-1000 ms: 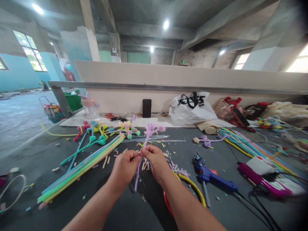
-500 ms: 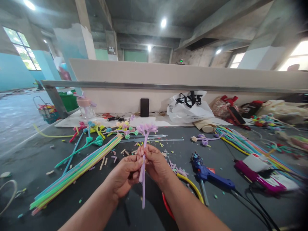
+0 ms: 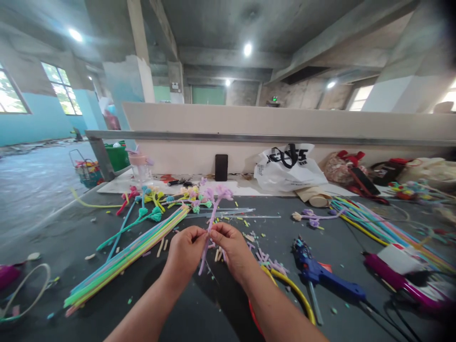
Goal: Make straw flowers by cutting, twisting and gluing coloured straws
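Observation:
A purple pipe-cleaner flower (image 3: 214, 209) is held over the middle of the table, its fluffy head up and its stem tilted, the lower end leaning left. My left hand (image 3: 187, 249) pinches the stem between thumb and forefinger. Just right of it, my right hand (image 3: 230, 244) grips the same stem at about the same height, thumb and forefinger meeting the left fingertips. Short purple pipe-cleaner pieces (image 3: 269, 262) lie beyond my right wrist. To the left rests a bundle of long coloured pipe cleaners (image 3: 131, 259).
A blue glue gun (image 3: 326, 275) with its cord lies at right, near a magenta device (image 3: 399, 280). Finished flowers (image 3: 153, 213) lie at back left. A phone (image 3: 221, 167) leans on the partition beside a white bag (image 3: 288, 168). A yellow loop (image 3: 295, 289) lies by my right forearm.
The flower has tilted, its lower stem swinging left and up. My hands have turned slightly, with fingers now pinching the stem lower down. The whole view has shifted slightly.

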{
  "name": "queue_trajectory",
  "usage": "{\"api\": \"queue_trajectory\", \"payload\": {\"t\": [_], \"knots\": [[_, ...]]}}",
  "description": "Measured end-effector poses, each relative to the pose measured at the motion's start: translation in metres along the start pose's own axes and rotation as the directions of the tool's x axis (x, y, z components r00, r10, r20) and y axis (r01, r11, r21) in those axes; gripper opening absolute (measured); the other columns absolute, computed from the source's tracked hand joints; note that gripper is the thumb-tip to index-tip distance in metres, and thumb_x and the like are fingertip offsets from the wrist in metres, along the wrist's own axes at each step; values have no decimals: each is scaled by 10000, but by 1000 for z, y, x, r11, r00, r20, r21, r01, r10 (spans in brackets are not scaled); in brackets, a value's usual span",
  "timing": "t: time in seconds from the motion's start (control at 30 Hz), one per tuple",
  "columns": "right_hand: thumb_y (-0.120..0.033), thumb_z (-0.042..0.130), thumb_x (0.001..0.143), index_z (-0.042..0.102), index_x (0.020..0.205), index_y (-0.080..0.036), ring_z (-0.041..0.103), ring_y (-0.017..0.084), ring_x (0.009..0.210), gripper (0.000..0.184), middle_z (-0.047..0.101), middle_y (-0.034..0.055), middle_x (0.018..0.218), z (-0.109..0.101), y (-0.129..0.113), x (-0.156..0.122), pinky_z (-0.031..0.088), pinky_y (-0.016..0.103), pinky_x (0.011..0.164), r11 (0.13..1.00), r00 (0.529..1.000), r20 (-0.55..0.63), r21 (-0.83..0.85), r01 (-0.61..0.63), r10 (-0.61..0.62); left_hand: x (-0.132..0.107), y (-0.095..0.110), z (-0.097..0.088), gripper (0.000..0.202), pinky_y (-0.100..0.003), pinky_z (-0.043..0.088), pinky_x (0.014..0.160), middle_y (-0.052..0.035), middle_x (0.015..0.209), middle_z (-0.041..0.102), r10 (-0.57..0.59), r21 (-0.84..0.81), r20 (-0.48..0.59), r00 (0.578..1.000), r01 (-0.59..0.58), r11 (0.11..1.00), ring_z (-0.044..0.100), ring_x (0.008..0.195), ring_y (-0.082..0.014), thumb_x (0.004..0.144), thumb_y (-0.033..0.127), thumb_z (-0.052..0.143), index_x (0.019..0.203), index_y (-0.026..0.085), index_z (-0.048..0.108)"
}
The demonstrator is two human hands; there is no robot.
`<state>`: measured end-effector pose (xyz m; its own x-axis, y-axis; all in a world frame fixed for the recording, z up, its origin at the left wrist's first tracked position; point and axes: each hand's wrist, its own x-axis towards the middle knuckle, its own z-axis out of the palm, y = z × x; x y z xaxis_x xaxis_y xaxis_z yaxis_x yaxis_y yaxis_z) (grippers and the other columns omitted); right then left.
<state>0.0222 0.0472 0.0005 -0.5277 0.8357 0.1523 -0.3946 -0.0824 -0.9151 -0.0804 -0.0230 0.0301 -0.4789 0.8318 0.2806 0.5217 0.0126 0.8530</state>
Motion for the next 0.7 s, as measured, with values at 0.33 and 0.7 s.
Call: {"api": "queue_trajectory", "payload": {"t": [0.33,0.7], "knots": [[-213,747,577,617,582,-155,473,84,539,142,572,-36,557,3,-11,-6,364,215,575,981,998,-14,187,-54,57,-6,2,5,297,-166,174,364,68,385,389,-197,-466,404,893,386,796,279,347,-38,673,412,597,573,152,494],[-246,770,527,608,575,-151,475,88,489,194,563,-22,523,-21,-25,9,373,215,503,954,990,-132,301,3,39,28,23,28,338,-153,150,340,60,380,416,-86,-475,594,800,435,764,296,320,-22,639,426,638,555,134,488]]}}
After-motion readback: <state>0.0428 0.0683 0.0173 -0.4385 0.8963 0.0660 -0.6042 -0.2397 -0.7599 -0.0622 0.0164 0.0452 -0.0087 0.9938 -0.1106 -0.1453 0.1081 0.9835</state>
